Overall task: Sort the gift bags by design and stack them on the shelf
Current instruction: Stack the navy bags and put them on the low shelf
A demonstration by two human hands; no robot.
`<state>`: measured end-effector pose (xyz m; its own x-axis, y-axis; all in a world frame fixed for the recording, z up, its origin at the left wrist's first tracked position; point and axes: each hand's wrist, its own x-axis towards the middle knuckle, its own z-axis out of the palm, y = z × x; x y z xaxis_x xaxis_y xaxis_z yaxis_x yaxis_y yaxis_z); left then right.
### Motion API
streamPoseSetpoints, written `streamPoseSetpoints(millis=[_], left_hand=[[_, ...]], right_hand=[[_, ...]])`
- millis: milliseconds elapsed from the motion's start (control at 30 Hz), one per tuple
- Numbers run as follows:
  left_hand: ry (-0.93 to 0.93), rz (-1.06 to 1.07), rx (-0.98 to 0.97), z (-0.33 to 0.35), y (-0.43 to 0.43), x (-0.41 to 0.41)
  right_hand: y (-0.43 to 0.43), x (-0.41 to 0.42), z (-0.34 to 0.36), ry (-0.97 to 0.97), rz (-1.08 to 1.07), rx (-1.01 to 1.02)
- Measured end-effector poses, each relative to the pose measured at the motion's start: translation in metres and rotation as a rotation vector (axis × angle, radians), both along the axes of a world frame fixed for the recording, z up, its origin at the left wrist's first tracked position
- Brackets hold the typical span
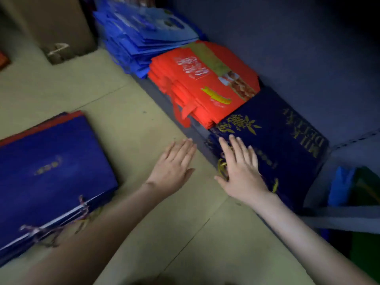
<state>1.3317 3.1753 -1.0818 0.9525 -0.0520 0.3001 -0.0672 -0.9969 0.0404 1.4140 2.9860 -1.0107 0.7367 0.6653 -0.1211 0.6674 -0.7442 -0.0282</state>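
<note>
Head view: right hand (pixel 240 171) lies flat, fingers straight, on navy gift bags (pixel 277 136) on the shelf (pixel 202 140); left hand (pixel 172 167) alongside, fingers straight.

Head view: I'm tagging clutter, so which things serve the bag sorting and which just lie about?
Job: light blue stack, red stack, navy stack under the right hand, navy floor pile, left hand.
Lying about: cardboard box.

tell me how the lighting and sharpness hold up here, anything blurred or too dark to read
Head view: dim overall, corners falling to near black, worst at the upper right over the shelf; head view, the light blue bag stack is smeared by blur, print on the red bag stack is soft, yet the gold MILK lettering on the navy bag reads clearly.
</note>
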Motion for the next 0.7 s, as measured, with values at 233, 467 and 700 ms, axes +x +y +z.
streamPoseSetpoints(millis=[233,467,700], left_hand=[[0.419,0.509,0.072,-0.039,0.11,-0.181],[0.485,0.614,0.101,-0.056,0.133,-0.223],[0.469,0.632,0.116,-0.048,0.135,-0.227]], right_hand=[[0.158,-0.096,-0.085,0.079,0.571,0.124],[0.249,-0.153,-0.117,-0.066,0.85,-0.088],[0.254,-0.149,-0.14,-0.059,0.896,-0.177]])
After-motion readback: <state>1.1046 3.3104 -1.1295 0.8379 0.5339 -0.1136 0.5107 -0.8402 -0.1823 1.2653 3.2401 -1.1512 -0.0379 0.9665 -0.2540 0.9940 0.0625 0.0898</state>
